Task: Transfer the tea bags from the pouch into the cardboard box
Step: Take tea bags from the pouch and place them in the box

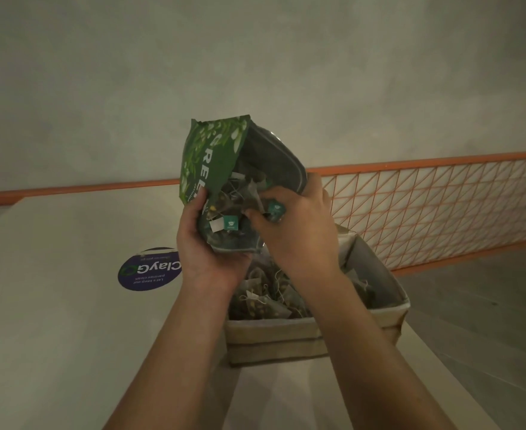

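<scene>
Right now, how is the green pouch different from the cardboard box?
The pouch is glossy green with printed lettering; the cardboard box is plain beige. The pouch is held up in the air, the left hand gripping it and the right hand at its opening, while the box rests on the white table. The pouch is soft and crumpled, the box stiff and square. Both hold tea bags.
</scene>
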